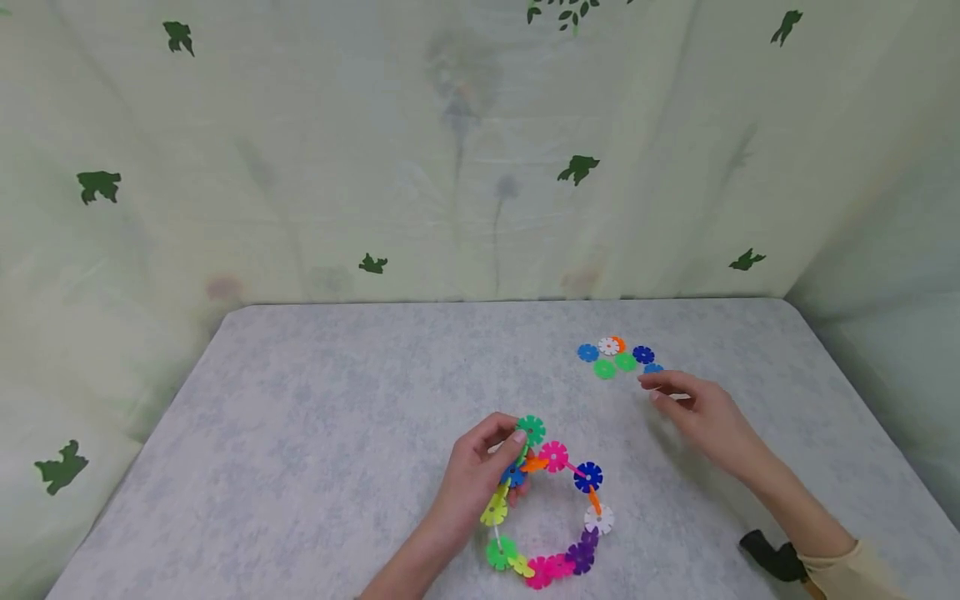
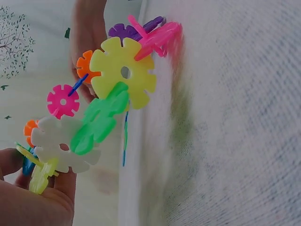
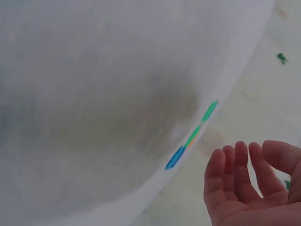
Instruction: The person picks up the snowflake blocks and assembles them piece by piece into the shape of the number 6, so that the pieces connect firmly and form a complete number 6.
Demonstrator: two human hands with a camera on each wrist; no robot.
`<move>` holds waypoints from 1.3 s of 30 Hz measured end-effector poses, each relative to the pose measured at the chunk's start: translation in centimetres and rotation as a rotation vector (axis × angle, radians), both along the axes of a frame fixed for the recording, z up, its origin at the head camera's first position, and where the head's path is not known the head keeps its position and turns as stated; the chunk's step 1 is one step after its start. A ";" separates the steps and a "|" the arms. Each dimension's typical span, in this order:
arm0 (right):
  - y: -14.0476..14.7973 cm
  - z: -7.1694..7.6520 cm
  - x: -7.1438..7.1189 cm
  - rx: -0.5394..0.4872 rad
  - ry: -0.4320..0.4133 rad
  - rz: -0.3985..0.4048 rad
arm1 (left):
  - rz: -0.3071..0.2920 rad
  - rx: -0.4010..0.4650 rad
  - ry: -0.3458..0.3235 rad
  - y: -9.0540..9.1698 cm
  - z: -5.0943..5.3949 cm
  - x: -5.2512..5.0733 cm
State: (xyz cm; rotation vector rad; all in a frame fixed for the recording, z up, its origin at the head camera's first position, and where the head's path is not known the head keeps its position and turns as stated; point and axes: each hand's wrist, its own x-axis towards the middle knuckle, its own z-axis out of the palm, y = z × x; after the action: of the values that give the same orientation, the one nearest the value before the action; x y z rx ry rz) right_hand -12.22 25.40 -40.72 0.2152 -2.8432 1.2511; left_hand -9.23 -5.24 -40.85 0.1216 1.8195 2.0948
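Note:
A ring of linked snowflake discs (image 1: 581,557) in pink, purple, yellow, green, blue, orange and white is in front of me. My left hand (image 1: 468,471) pinches its upper left part, thumb near a green disc (image 1: 531,431). In the left wrist view, a yellow disc (image 2: 136,87) and a white disc (image 2: 49,136) of this ring show near the camera. My right hand (image 1: 705,421) hovers with loosely bent, empty fingers beside loose discs. One blue disc (image 1: 653,368) lies nearest its fingertips; the right wrist view shows a gap between thumb and fingers (image 3: 240,169).
Several loose discs lie at the back right of the grey table (image 1: 300,433), among them a green disc (image 1: 604,369), a white disc (image 1: 608,347) and a dark blue disc (image 1: 643,355). A pale curtain (image 1: 450,192) with green bird shapes hangs behind. A black object (image 1: 776,557) is beside my right wrist.

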 end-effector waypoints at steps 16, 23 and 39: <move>5.4 -2.1 -6.4 0.110 -0.177 0.048 | 0.006 -0.007 -0.020 0.1 -0.1 0.0; 5.5 -2.7 -7.3 0.116 -0.159 0.058 | 0.002 -0.005 -0.018 0.0 -0.1 0.0; 3.1 -0.3 -4.5 0.121 -0.068 -0.005 | -0.014 -0.020 0.083 -0.6 0.4 -0.2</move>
State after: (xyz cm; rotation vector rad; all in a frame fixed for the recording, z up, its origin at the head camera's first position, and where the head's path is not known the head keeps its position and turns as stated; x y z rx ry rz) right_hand -16.73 28.54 -40.97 0.1719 -2.9790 1.1070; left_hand -9.40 -5.81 -40.47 0.2179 1.8805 2.0910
